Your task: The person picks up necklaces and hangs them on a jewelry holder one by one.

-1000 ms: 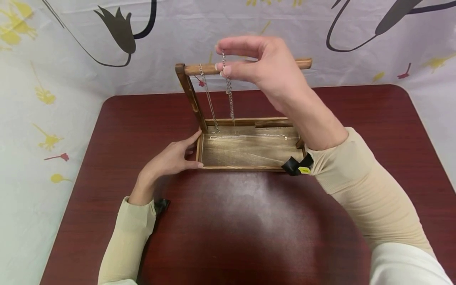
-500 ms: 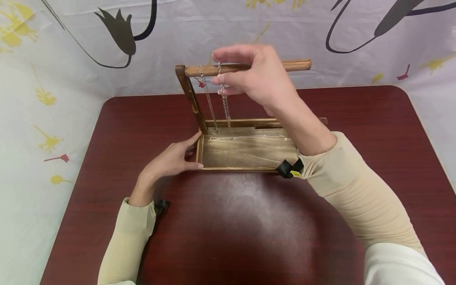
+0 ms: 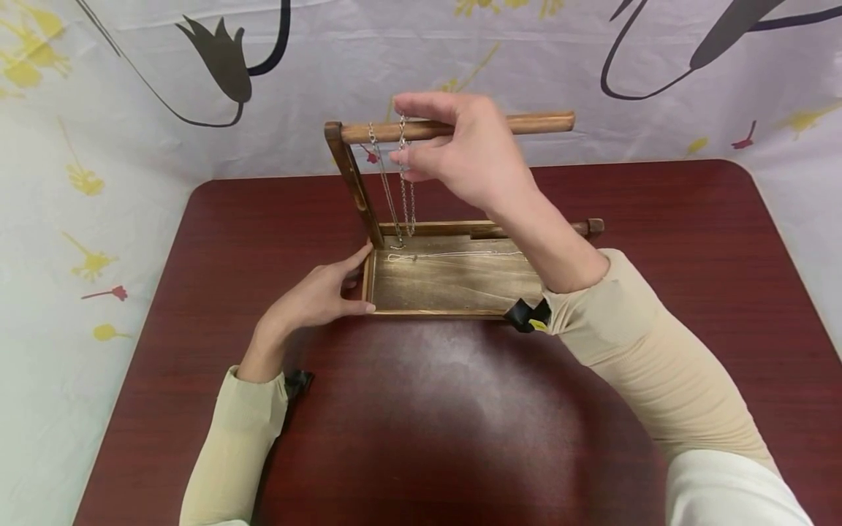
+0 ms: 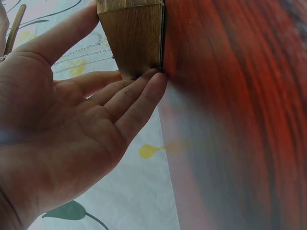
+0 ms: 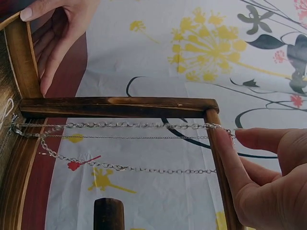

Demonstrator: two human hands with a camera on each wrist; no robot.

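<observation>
A wooden jewelry stand (image 3: 454, 313) has a shallow tray, a left post and a top bar (image 3: 539, 123). My left hand (image 3: 316, 292) holds the tray's left end, thumb at the front corner and fingers along the side. In the right wrist view, my right hand (image 5: 268, 177) is at the bar, its fingertips pinching the top of a silver chain necklace (image 5: 120, 167). That chain hangs on both sides of the bar. A thinner necklace (image 3: 387, 183) hangs from the bar to its left. Another fine necklace (image 3: 454, 253) lies in the tray, its right end hidden by my right arm.
The stand is on a dark red table (image 3: 421, 424). Behind it is a white cloth (image 3: 539, 51) with a flower print. The bar's right end has no post under it. A wooden piece (image 3: 592, 226) sticks out behind my right forearm.
My right hand has moved left and down to the bar, carrying the silver chain necklace, which now hangs across it closer to the thinner one. My left hand has stayed still.
</observation>
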